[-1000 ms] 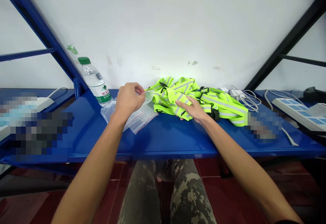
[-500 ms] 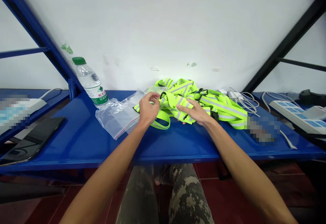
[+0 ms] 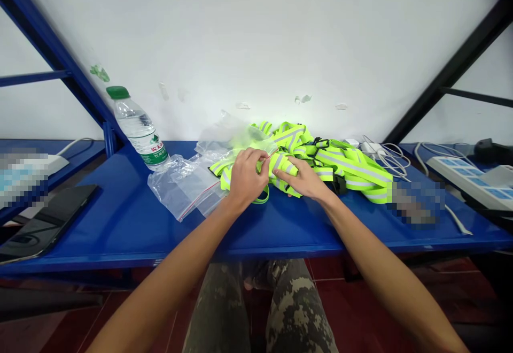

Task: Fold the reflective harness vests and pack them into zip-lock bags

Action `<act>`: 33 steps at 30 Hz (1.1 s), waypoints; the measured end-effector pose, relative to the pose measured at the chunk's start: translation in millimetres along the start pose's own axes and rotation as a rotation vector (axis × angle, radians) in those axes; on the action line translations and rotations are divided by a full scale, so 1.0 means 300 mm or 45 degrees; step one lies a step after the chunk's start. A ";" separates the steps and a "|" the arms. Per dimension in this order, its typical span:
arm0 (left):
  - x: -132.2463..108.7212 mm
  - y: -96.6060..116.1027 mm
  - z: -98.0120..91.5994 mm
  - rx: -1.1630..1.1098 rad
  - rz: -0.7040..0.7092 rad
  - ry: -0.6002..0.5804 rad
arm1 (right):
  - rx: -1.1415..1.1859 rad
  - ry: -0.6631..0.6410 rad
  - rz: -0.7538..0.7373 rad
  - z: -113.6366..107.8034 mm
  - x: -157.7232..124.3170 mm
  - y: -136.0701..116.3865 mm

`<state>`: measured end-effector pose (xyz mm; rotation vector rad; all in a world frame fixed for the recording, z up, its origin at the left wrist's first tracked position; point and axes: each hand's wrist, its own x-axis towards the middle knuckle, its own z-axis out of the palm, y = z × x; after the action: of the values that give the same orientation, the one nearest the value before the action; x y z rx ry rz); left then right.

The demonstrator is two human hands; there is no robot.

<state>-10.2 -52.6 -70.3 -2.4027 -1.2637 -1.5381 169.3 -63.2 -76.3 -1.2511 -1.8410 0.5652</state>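
A heap of neon yellow reflective straps (image 3: 340,161) lies on the blue shelf (image 3: 132,224) against the white wall. My left hand (image 3: 246,177) is closed, pinching the mouth of a clear zip bag (image 3: 230,135) that stands up over the near end of the straps. My right hand (image 3: 306,181) presses a folded bunch of straps (image 3: 280,167) with curled fingers, just right of the left hand. More clear zip bags (image 3: 182,184) lie flat to the left of my hands.
A water bottle (image 3: 138,128) with a green cap stands at the back left. A dark phone (image 3: 44,222) lies at the far left. White cables (image 3: 385,152) and a power strip (image 3: 468,174) sit at the right. Blue and black frame posts rise on both sides.
My left hand moved right from the flat bags to the straps, bringing a clear bag with it. The bag now stands open over the strap bunch; my right hand shifted slightly.
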 end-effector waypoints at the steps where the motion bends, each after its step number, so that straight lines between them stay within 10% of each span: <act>1: 0.000 0.001 0.002 0.043 0.045 0.001 | 0.001 -0.004 -0.024 0.000 -0.003 -0.006; 13: 0.075 0.035 -0.004 0.081 0.263 -0.127 | 0.785 0.036 0.352 0.016 -0.013 -0.030; 33: 0.049 0.039 0.019 0.174 0.417 -0.089 | 0.707 0.198 0.228 0.037 -0.007 -0.021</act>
<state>4.2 -49.1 -57.6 -2.4410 -0.8920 -1.2468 157.2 -66.8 -78.7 -1.0445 -1.3218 0.9704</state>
